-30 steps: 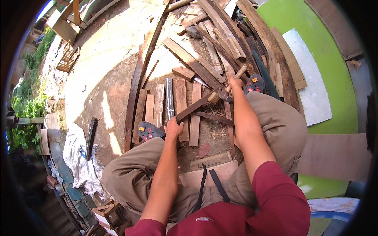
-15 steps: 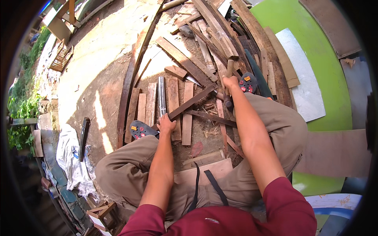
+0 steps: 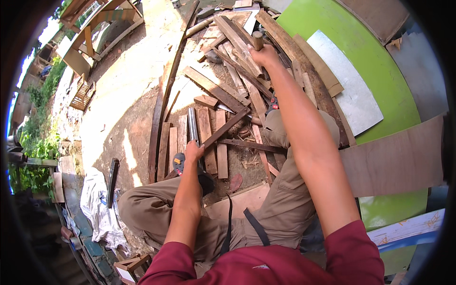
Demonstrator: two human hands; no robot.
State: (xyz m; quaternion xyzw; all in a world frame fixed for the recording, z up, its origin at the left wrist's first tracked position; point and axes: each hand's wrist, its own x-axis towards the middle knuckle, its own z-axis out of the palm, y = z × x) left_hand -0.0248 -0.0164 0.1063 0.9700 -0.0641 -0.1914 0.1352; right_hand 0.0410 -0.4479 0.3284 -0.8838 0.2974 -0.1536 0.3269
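At mid-frame, the left hand [image 3: 194, 151] is gripping the lower part of a dark wooden strip [image 3: 227, 127]; at upper centre, the right hand [image 3: 266, 55] is clasping a wooden handle [image 3: 257, 42]. The strip is seemingly remaining unfinished.

Head cam (L of worn pair) looks steeply down, wide fisheye. Lap [image 3: 244, 233] v. close, 6 o'clock; timber [image 3: 227, 127] farther, ctr to 12.

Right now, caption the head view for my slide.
Left grip on a dark wooden strip, right grip on a wooden handle.
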